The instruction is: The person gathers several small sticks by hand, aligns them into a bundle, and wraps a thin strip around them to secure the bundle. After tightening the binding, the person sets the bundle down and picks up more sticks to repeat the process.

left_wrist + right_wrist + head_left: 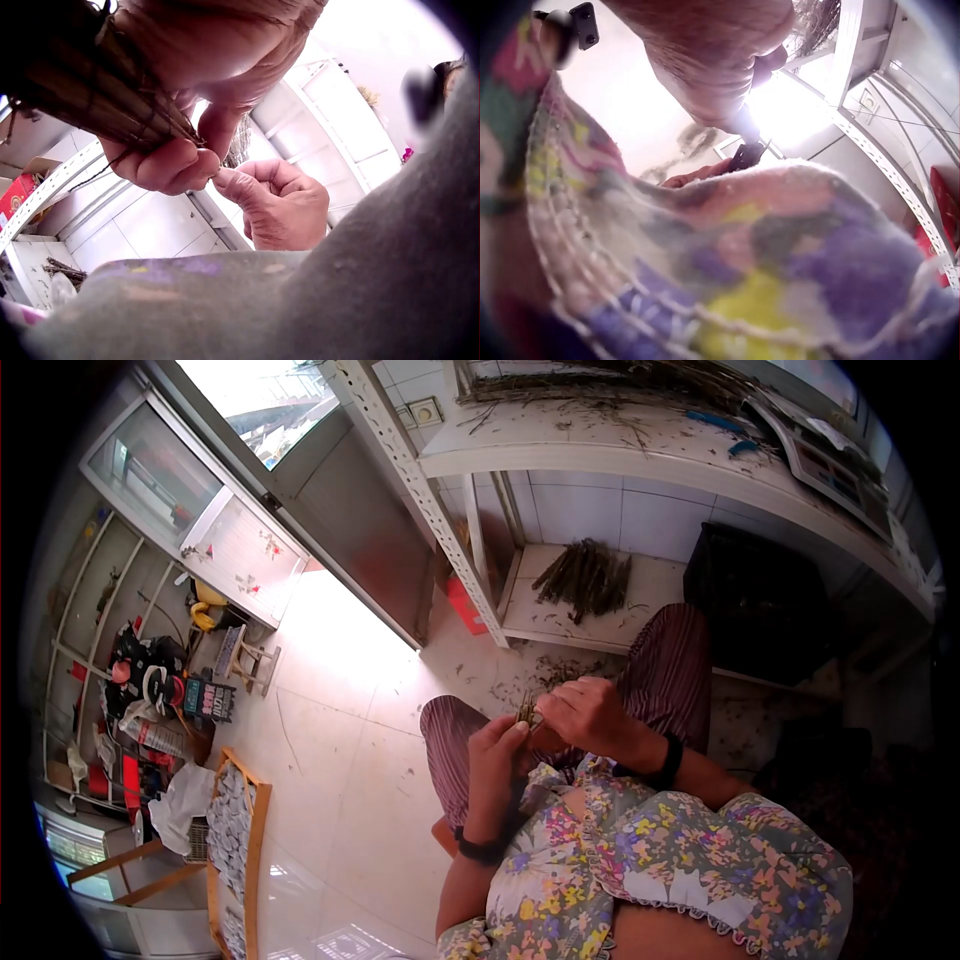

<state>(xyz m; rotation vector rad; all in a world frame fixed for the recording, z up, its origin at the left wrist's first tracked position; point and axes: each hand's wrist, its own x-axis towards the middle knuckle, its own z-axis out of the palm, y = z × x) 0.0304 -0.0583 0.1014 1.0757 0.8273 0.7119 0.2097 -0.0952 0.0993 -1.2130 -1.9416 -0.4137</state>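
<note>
My left hand [495, 760] grips a small bundle of dry brown stems [105, 97], its fingers wrapped round the stalks. In the head view the short stem ends [526, 708] stick up above the thumb. Close beside it, my right hand [585, 710] has its fingers curled. The left wrist view shows the right thumb and forefinger [238, 186] pinching right at the left fingertips, at the narrow end of the bundle; I cannot tell exactly what thin strand they pinch. In the right wrist view the right hand [712, 67] hides most of the work, with the bundle [746, 156] dark beyond it.
A pile of stem bundles [585, 580] lies on the low shelf ahead, beside a black crate [755, 600]. Long twigs [600, 388] and a scale [830, 470] rest on the upper shelf. Plant scraps [570, 665] litter the floor. A wood-framed tray [262, 820] stands at left.
</note>
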